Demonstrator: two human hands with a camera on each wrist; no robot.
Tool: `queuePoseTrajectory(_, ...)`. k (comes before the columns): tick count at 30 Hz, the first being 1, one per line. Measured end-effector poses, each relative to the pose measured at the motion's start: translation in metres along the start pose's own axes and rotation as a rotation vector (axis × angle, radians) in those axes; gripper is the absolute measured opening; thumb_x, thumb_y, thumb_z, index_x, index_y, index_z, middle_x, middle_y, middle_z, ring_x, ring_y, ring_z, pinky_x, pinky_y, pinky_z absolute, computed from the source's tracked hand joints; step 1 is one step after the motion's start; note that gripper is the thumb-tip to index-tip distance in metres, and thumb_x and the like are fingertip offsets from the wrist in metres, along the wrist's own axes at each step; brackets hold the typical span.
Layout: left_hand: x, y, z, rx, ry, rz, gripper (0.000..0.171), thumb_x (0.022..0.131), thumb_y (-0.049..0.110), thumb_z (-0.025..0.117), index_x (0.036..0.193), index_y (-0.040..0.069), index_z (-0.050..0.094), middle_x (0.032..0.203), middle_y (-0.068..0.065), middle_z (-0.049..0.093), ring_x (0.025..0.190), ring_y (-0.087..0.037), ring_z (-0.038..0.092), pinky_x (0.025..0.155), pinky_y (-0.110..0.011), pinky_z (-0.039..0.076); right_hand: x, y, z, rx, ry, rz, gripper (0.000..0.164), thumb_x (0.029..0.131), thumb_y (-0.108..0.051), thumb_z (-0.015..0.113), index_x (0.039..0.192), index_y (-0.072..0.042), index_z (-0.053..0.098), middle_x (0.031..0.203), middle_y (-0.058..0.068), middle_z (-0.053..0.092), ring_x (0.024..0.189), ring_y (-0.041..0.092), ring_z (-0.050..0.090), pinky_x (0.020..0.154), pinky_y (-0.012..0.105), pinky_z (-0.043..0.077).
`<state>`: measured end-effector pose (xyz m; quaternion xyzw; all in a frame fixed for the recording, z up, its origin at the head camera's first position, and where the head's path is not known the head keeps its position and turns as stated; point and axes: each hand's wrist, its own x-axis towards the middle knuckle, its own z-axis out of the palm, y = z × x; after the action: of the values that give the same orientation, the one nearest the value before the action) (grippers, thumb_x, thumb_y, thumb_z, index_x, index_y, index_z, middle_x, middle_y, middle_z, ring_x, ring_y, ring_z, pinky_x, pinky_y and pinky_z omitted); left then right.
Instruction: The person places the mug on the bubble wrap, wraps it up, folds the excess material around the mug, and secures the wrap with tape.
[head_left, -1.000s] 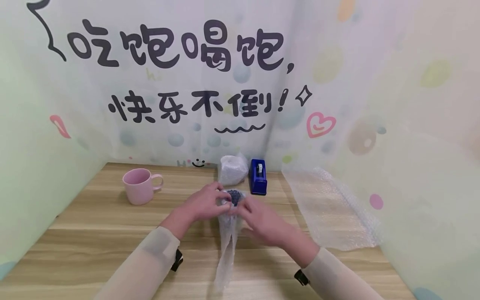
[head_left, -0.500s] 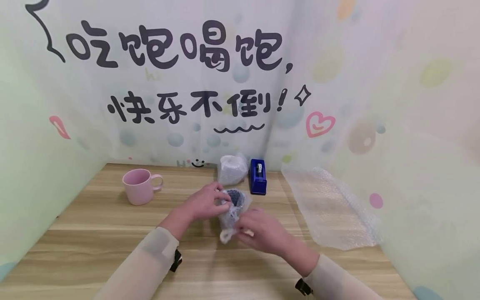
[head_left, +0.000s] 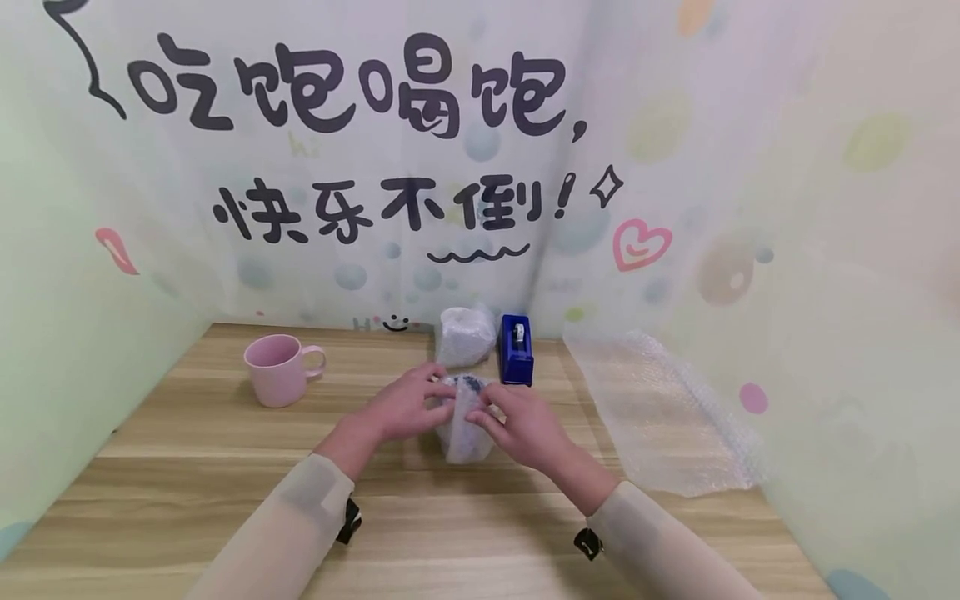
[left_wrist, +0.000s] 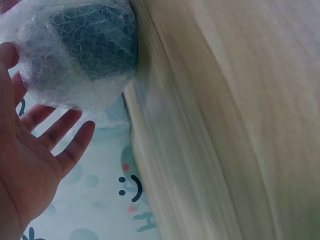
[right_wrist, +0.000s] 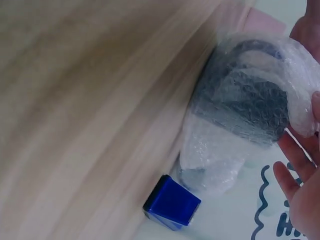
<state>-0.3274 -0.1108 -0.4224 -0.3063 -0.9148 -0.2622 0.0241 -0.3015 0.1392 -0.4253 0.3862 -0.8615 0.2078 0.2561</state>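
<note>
A dark blue mug wrapped in bubble wrap stands upright on the table between both hands. Its dark side shows through the bubbles in the left wrist view. At the upper left of the wrapped mug, my left hand holds the wrap with thumb and index finger; its other fingers spread along the side. My right hand pinches the wrap at the upper right, thumb and index finger close to the rim. In the right wrist view, wrap folds over the mug's top. Parts of both fingertips are hidden.
Another bubble-wrapped bundle sits behind, against the wall. Beside it is a blue tape dispenser. A pink mug stands at the left. A flat bubble wrap sheet lies at the right, its edge against the side wall.
The long strip of wrap hanging toward the front has been folded up over the mug's opening. My right hand went down to it, then rose with it. My left hand stayed nearly still.
</note>
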Motion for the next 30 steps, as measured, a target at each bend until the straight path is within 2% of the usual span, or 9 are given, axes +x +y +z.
queuePoseTrajectory(4,-0.001,-0.002,0.002,-0.026,0.011,0.020,0.040,0.107,0.029,0.063,0.139,0.009,0.075,0.149,-0.020,0.058,0.136,-0.040,0.059,0.117,-0.061,0.052,0.005,0.002,0.001,-0.080,0.006,-0.048,0.023,0.095,-0.029,0.085,0.092,-0.016,0.067,0.081,-0.006,0.073,0.069,0.012,0.063,0.082,0.039,0.059)
queuePoseTrajectory(6,-0.002,-0.003,0.003,-0.042,0.017,0.027,0.040,0.107,0.027,0.063,0.140,0.008,0.075,0.148,-0.019,0.058,0.137,-0.040,0.059,0.117,-0.061,0.051,0.008,0.003,0.003,-0.091,0.002,-0.046,0.023,0.095,-0.030,0.085,0.091,-0.015,0.068,0.081,-0.005,0.075,0.067,0.012,0.063,0.079,0.037,0.059)
queuePoseTrajectory(12,-0.004,-0.004,0.005,-0.080,0.028,0.031,0.042,0.108,0.027,0.061,0.140,0.003,0.074,0.149,-0.020,0.057,0.138,-0.040,0.058,0.117,-0.060,0.051,0.011,0.004,0.005,-0.086,-0.016,0.018,0.023,0.097,-0.031,0.083,0.088,-0.016,0.068,0.079,-0.003,0.076,0.066,0.011,0.064,0.059,0.025,0.051)
queuePoseTrajectory(16,-0.004,-0.004,0.005,-0.102,0.035,0.021,0.044,0.109,0.028,0.058,0.144,0.005,0.071,0.151,-0.020,0.057,0.139,-0.040,0.058,0.118,-0.061,0.051,0.012,0.006,0.008,-0.067,0.001,0.055,0.022,0.099,-0.029,0.082,0.090,-0.015,0.068,0.079,-0.002,0.077,0.070,0.012,0.073,0.061,0.027,0.056)
queuePoseTrajectory(21,-0.004,-0.004,0.005,-0.142,0.021,-0.002,0.046,0.111,0.027,0.052,0.146,0.006,0.070,0.155,-0.020,0.054,0.144,-0.041,0.054,0.120,-0.063,0.048,0.012,0.007,0.011,-0.052,0.036,0.089,0.022,0.098,-0.028,0.083,0.090,-0.015,0.067,0.080,0.000,0.079,0.070,0.014,0.076,0.059,0.028,0.056)
queuePoseTrajectory(26,-0.005,-0.006,0.008,-0.152,-0.005,-0.022,0.053,0.108,0.038,0.052,0.147,0.006,0.069,0.163,-0.021,0.048,0.150,-0.043,0.048,0.125,-0.064,0.042,0.011,0.006,0.012,-0.022,0.054,0.126,0.020,0.099,-0.027,0.082,0.090,-0.015,0.069,0.081,-0.001,0.081,0.070,0.014,0.075,0.060,0.027,0.055)
queuePoseTrajectory(30,-0.006,-0.005,0.011,-0.157,0.006,-0.062,0.055,0.111,0.047,0.053,0.144,0.008,0.072,0.167,-0.018,0.047,0.154,-0.042,0.046,0.128,-0.063,0.040,0.009,0.004,0.013,0.001,0.043,0.148,0.019,0.100,-0.026,0.082,0.091,-0.015,0.069,0.083,-0.002,0.081,0.072,0.013,0.076,0.062,0.026,0.056)
